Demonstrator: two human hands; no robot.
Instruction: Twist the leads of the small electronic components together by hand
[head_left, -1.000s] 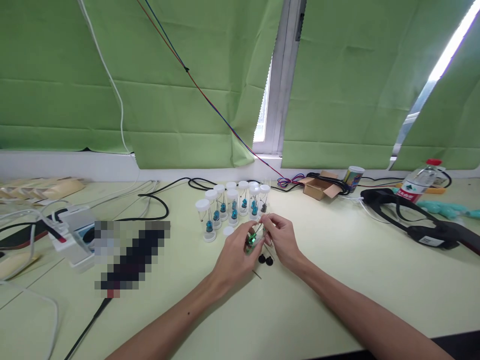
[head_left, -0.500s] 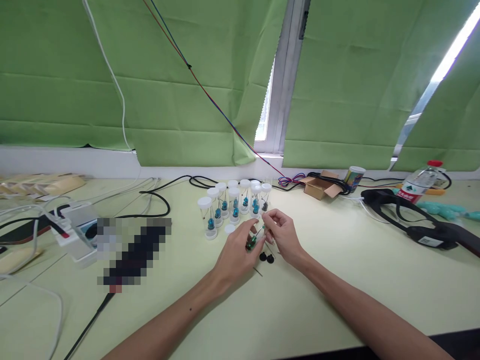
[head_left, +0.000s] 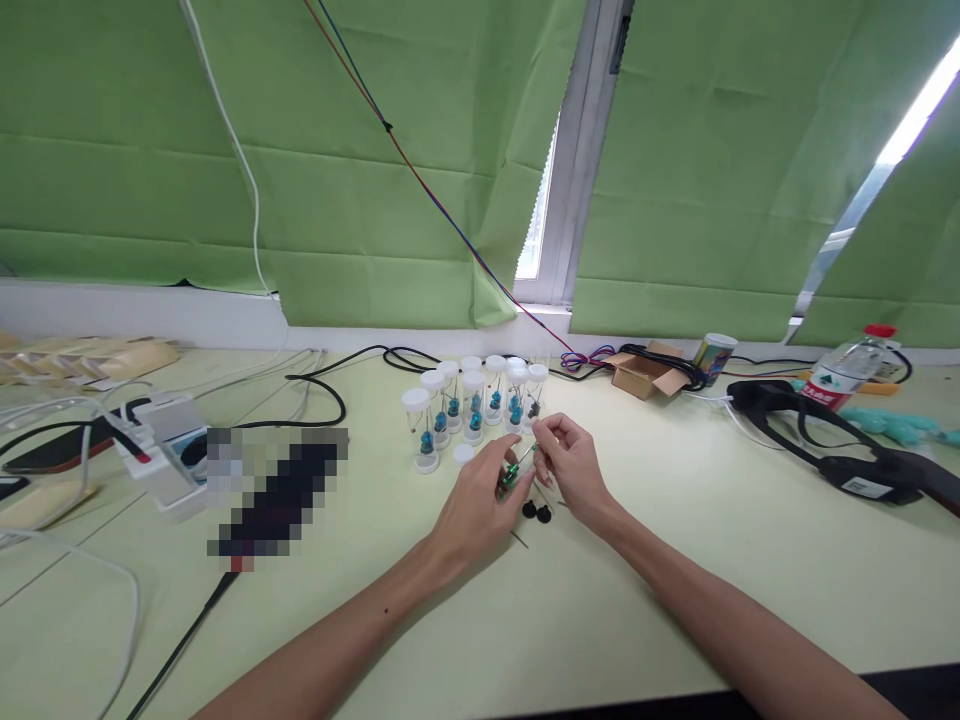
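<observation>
My left hand (head_left: pixel 480 492) is closed around a small clear vial with green pieces (head_left: pixel 509 474) in it, tilted up to the right. At the vial's upper end, the fingers of my right hand (head_left: pixel 574 468) are pinched together on what looks like a thin rod; its tip is too small to make out. Behind my hands stands a group of clear vials (head_left: pixel 427 441) with white caps, holding blue pieces and thin rods. A loose white cap (head_left: pixel 464 454) lies by my left hand. Two black round pieces (head_left: pixel 537 513) and a thin metal rod (head_left: pixel 519 540) lie below my hands.
An open cardboard box (head_left: pixel 646 377) with black cable, a printed can (head_left: pixel 714 358), a red-capped bottle (head_left: pixel 847 368) and a black headset (head_left: pixel 862 470) are at the right. A white power strip (head_left: pixel 161 470) and cables lie at the left. Green blinds (head_left: pixel 375 230) hang behind.
The whole view has shifted slightly, so things appear a little further right and higher. Both hands keep nearly the same pose around the vial.
</observation>
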